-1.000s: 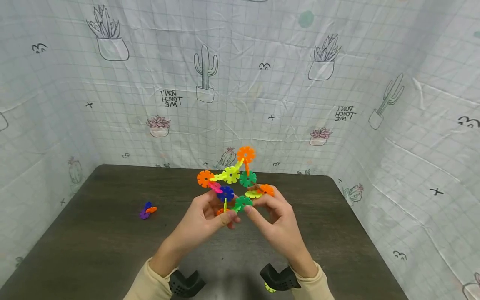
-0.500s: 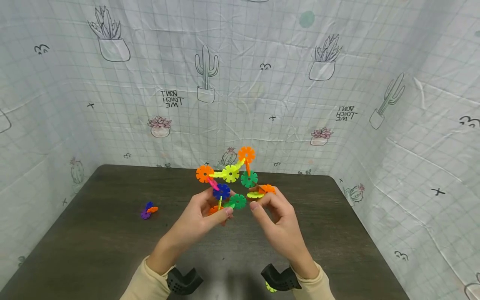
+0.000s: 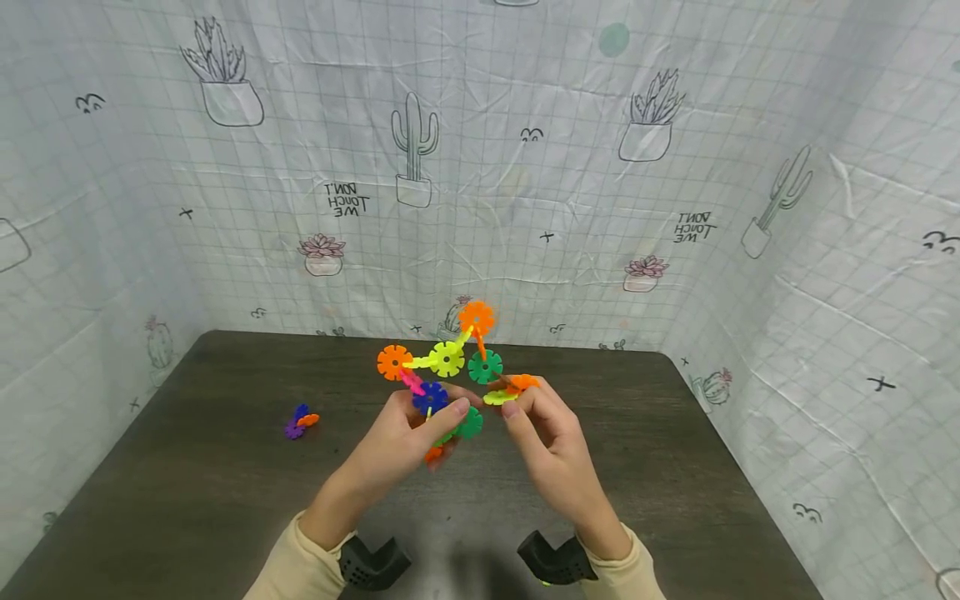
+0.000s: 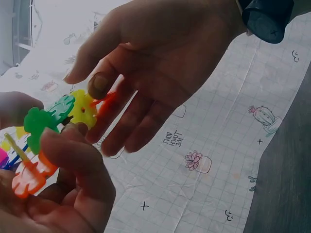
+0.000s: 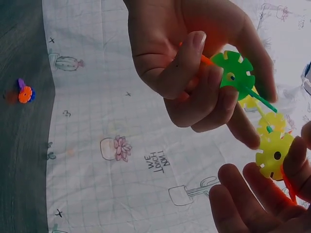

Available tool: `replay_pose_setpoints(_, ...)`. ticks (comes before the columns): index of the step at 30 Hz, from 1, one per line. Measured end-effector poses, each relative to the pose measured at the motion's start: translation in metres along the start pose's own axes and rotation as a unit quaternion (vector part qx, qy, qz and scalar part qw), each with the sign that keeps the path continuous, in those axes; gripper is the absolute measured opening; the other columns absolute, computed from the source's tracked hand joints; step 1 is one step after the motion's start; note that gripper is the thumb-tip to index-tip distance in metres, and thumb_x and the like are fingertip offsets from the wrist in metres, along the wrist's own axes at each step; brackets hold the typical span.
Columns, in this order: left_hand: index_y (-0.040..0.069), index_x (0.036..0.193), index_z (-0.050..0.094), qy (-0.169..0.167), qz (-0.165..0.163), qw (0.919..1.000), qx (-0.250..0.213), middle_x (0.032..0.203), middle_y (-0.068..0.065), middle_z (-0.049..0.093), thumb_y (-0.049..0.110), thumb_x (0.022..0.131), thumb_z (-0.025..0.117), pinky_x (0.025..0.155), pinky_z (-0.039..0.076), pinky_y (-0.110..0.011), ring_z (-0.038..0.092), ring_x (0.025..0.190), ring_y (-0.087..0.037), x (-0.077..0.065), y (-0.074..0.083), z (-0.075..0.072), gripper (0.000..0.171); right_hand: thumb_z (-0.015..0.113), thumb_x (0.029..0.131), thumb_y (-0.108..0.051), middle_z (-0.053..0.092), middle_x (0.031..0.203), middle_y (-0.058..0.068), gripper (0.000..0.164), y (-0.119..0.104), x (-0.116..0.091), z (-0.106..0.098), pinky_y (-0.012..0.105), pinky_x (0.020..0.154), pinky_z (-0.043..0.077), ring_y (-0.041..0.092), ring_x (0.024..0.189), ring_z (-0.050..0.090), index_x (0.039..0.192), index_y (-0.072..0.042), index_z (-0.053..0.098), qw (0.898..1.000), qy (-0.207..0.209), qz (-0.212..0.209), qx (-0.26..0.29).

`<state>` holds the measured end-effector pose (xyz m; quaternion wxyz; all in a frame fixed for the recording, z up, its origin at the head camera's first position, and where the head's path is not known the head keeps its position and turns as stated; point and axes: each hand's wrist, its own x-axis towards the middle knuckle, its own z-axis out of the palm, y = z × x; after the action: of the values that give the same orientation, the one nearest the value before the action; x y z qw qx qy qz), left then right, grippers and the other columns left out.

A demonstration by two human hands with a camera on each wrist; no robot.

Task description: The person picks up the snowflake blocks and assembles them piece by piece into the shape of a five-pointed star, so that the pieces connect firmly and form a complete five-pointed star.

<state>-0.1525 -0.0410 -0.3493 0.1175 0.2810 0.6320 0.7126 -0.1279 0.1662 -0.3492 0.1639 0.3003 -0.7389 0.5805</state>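
Observation:
Both hands hold one chain of notched plastic snowflake discs above the table. In the head view its far part arches up, with an orange disc (image 3: pixel 477 318) on top, a yellow disc (image 3: pixel 446 359) below and another orange disc (image 3: pixel 394 362) at left. My left hand (image 3: pixel 393 454) grips the near left end, thumb over it by the blue disc (image 3: pixel 430 397) and a green disc (image 3: pixel 470 422). My right hand (image 3: pixel 551 437) pinches the other end, at a flat yellow disc (image 3: pixel 499 398) and an orange one (image 3: pixel 523 382). A gap separates the two ends. The left wrist view shows an orange disc (image 4: pixel 31 177) against the left fingers.
A small joined cluster of purple, blue and orange discs (image 3: pixel 302 422) lies on the dark table (image 3: pixel 187 500) at left. A yellow piece (image 3: pixel 546 583) shows barely from behind the right wrist camera (image 3: pixel 558 558). Patterned cloth (image 3: pixel 510 192) surrounds the table's back and sides.
The right thumb has come away from the near green disc. My left hand has tilted its end lower, its thumb now further over the discs. The chain's far part has shifted left and down slightly.

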Motion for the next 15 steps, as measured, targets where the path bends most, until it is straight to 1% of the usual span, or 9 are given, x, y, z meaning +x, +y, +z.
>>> replay_pose_setpoints(1,-0.001,0.113,0.065,0.007,-0.004,1.0000,0.001,0.069,-0.002,0.053,0.024,0.106,0.055,0.050,0.041,-0.022,0.045,0.056,-0.012,0.0001,0.0000,0.0008,0.028,0.045,0.105,0.003,0.057,0.119,0.013,0.025,0.0001,0.0002,0.0003,0.029,0.077,0.047,0.022,0.104,0.057,0.083,-0.006,0.051,1.000,-0.002,-0.003,-0.003)
replay_pose_setpoints(3,0.000,0.108,0.065,0.021,-0.014,0.9997,0.002,0.068,-0.002,0.054,0.025,0.106,0.057,0.048,0.042,-0.022,0.046,0.054,-0.012,0.0004,-0.0005,0.0019,0.027,0.044,0.106,0.001,0.056,0.115,0.010,0.025,0.0003,0.0006,0.0012,0.029,0.074,0.046,0.020,0.096,0.055,0.084,-0.007,0.052,1.000,-0.005,-0.006,-0.013)
replay_pose_setpoints(5,0.001,0.107,0.066,0.036,-0.024,0.9991,0.003,0.069,-0.003,0.056,0.026,0.105,0.058,0.048,0.043,-0.022,0.049,0.056,-0.012,0.0005,-0.0013,0.0026,0.027,0.043,0.107,0.001,0.053,0.109,0.009,0.024,0.0000,0.0011,0.0024,0.030,0.071,0.044,0.019,0.088,0.050,0.086,-0.007,0.052,1.000,-0.005,-0.012,-0.025)
replay_pose_setpoints(7,0.000,0.110,0.068,0.047,-0.033,0.9983,0.006,0.071,-0.004,0.059,0.027,0.104,0.060,0.048,0.045,-0.023,0.053,0.058,-0.012,0.0006,-0.0017,0.0026,0.028,0.043,0.107,0.001,0.050,0.102,0.007,0.023,-0.0007,0.0013,0.0030,0.030,0.068,0.042,0.017,0.082,0.046,0.087,-0.007,0.052,0.999,-0.005,-0.016,-0.033)
replay_pose_setpoints(11,-0.002,0.120,0.067,0.055,-0.047,0.9972,0.015,0.077,-0.006,0.066,0.026,0.103,0.061,0.049,0.048,-0.025,0.062,0.066,-0.014,0.0002,-0.0015,0.0024,0.034,0.044,0.106,0.001,0.047,0.095,0.006,0.020,-0.0017,0.0007,0.0031,0.030,0.068,0.043,0.017,0.080,0.046,0.090,-0.006,0.052,0.999,-0.004,-0.021,-0.039)
replay_pose_setpoints(13,-0.002,0.123,0.066,0.058,-0.049,0.9970,0.018,0.080,-0.006,0.068,0.026,0.103,0.062,0.049,0.049,-0.025,0.065,0.067,-0.016,-0.0003,-0.0012,0.0022,0.035,0.044,0.106,0.002,0.046,0.093,0.007,0.019,-0.0014,0.0002,0.0030,0.030,0.067,0.043,0.017,0.079,0.046,0.091,-0.005,0.053,0.999,-0.004,-0.023,-0.040)
replay_pose_setpoints(15,0.000,0.125,0.067,0.059,-0.047,0.9969,0.020,0.080,-0.006,0.069,0.026,0.103,0.062,0.049,0.048,-0.024,0.065,0.068,-0.016,-0.0011,-0.0016,0.0021,0.034,0.044,0.106,0.003,0.046,0.093,0.006,0.019,-0.0011,-0.0003,0.0034,0.030,0.067,0.044,0.017,0.079,0.046,0.091,-0.005,0.053,0.999,-0.003,-0.027,-0.045)
